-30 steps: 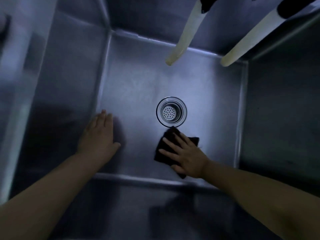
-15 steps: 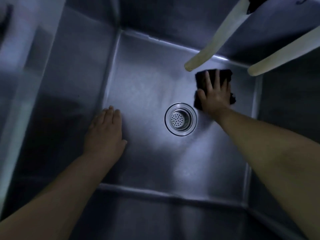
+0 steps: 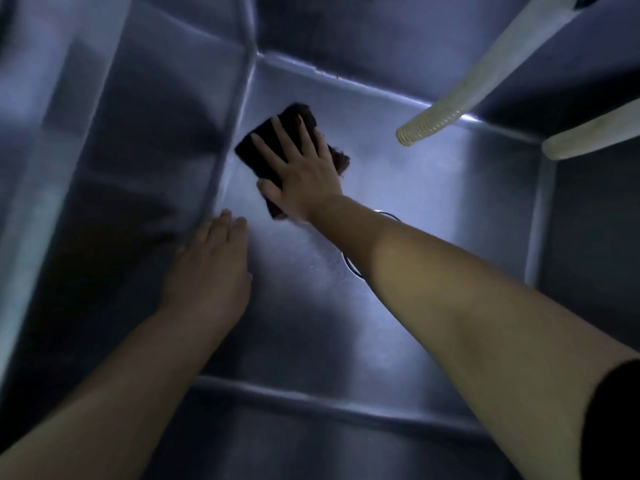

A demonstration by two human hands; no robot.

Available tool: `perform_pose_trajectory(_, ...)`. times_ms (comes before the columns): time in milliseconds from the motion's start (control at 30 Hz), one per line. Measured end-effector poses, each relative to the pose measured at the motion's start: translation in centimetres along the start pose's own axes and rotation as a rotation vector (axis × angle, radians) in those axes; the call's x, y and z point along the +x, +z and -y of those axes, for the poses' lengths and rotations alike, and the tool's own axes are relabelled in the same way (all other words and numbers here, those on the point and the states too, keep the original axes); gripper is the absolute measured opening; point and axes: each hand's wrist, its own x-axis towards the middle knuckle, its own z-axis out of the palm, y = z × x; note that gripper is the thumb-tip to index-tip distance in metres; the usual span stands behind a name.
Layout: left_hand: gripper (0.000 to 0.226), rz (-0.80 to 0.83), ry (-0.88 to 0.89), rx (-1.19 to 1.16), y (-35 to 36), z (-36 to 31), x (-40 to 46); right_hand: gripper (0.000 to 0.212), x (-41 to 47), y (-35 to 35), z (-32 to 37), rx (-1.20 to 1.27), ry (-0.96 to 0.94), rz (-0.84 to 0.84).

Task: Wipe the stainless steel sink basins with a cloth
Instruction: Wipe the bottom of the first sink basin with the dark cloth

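I look down into a deep stainless steel sink basin [image 3: 433, 188]. A dark cloth [image 3: 263, 136] lies flat on the basin floor near the far left corner. My right hand [image 3: 304, 174] presses on it with fingers spread. My left hand [image 3: 211, 271] rests flat and open on the basin floor against the left wall, holding nothing. The round drain [image 3: 353, 266] is mostly hidden under my right forearm; only parts of its rim show.
Two pale ribbed hoses hang into the basin from the upper right, one hose [image 3: 446, 116] ending above the floor, the other hose [image 3: 595, 136] at the right edge. Steel walls enclose the basin on all sides, with the left wall [image 3: 149, 133] steep.
My right hand has swept the cloth from the near side of the drain, up past its right, and across to the far left corner. My left hand stayed planted by the left wall.
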Motion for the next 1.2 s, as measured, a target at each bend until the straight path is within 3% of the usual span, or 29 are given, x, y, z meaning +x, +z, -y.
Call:
perform_pose_trajectory(100, 0.075, 0.004, 0.014, 0.049, 0.1, 0.3, 0.0, 0.064, 2.0, -0.6, -1.5, -0.020, -0.018, 0.001)
perform_pose_trajectory(233, 0.075, 0.033, 0.036, 0.107, 0.5, 0.2, -0.3, 0.065, 1.8, -0.8, -6.6, 0.052, 0.136, -0.038)
perform_pose_trajectory(467, 0.074, 0.051, 0.027, 0.062, 0.2, 0.3, -0.1, 0.064, -8.2, 0.1, -17.8, 0.046, 0.395, -0.107)
perform_pose_trajectory(633, 0.073, 0.061, 0.029, 0.065, 0.0, 0.2, -0.2, 0.070, -16.7, 0.7, -21.3, 0.076, 0.634, 0.003)
perform_pose_trajectory(867, 0.066, 0.042, 0.032, 0.018, -0.5, -0.2, -0.1, 0.075, -26.4, 2.4, -14.6, 0.086, 0.723, 0.109)
perform_pose_trajectory(1033, 0.058, 0.013, 0.065, -0.008, -1.3, -0.9, -0.6, 0.084, -29.8, 3.0, -7.8, 0.122, 0.532, 0.163)
perform_pose_trajectory(1200, 0.050, -0.032, 0.147, -0.024, -3.0, -1.5, -2.1, 0.077, -28.4, 2.5, -2.5, 0.111, 0.356, 0.166)
